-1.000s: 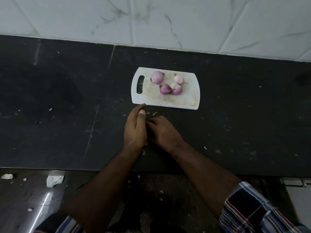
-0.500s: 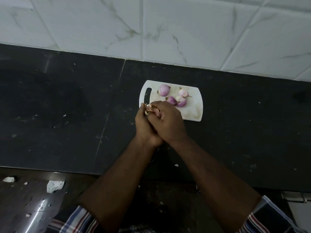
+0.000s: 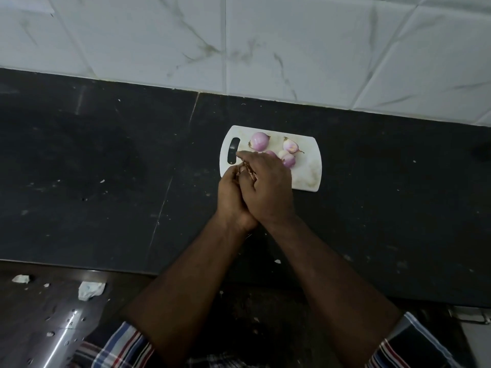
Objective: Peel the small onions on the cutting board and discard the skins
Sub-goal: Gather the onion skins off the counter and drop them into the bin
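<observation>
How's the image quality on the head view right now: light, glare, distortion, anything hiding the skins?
Head view: dim, even light; the dark counter swallows detail. Wide-angle bending curves the wall edge. Glare streak on the floor, lower left. Onions on the board are sharp; the skins are mostly hidden between the left hand and the right hand.

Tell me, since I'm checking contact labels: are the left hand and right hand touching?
Touching. In the head view the right hand lies over the left hand with no gap, onion skins pinched between them.
</observation>
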{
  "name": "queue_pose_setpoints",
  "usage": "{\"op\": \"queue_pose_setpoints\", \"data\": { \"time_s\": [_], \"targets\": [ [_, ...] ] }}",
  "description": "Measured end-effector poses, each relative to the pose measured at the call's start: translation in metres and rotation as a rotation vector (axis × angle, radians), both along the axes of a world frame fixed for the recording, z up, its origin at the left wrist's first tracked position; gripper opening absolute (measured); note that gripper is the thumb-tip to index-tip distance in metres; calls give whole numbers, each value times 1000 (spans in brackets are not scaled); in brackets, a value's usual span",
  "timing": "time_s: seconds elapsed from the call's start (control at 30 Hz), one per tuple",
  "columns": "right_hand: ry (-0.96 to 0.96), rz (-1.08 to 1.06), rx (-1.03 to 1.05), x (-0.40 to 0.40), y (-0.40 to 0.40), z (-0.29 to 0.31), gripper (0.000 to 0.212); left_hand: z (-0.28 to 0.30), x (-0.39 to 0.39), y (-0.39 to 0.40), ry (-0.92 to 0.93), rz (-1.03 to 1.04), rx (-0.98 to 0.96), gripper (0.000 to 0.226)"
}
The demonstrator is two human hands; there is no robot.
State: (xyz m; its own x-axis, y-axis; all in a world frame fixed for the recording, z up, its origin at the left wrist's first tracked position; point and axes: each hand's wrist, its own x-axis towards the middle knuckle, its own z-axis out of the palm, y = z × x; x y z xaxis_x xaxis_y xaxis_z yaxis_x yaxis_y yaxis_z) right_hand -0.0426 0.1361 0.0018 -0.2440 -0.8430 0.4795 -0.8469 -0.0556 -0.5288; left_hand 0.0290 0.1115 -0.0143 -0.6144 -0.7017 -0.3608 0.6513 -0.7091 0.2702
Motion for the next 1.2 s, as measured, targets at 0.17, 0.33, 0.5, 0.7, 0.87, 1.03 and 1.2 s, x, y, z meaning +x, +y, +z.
{"op": "queue_pose_setpoints", "data": {
  "time_s": [0.17, 0.33, 0.5, 0.7, 0.87, 1.03, 1.2],
  "targets": [
    [233, -111, 78, 0, 1, -5, 31, 2, -1, 6, 49, -9, -22, 39],
    [135, 83, 185, 1, -2, -1, 49, 2, -1, 6, 70, 91, 17, 40],
    [-367, 37, 188, -45, 27, -8, 38, -10, 12, -7, 14, 84, 237, 29],
    [181, 28, 698, -48, 117, -84, 92, -17, 33, -14, 141, 314, 374, 20],
    [333, 93, 640, -32, 80, -100, 94, -41, 54, -15, 87, 388, 393, 18],
    [323, 229, 560, -33, 16, -104, 84, -46, 69, -8, 108, 406, 414, 29],
    [215, 542, 494, -8, 31, -100, 61, -48, 76, -3, 134, 454, 407, 20]
  ]
}}
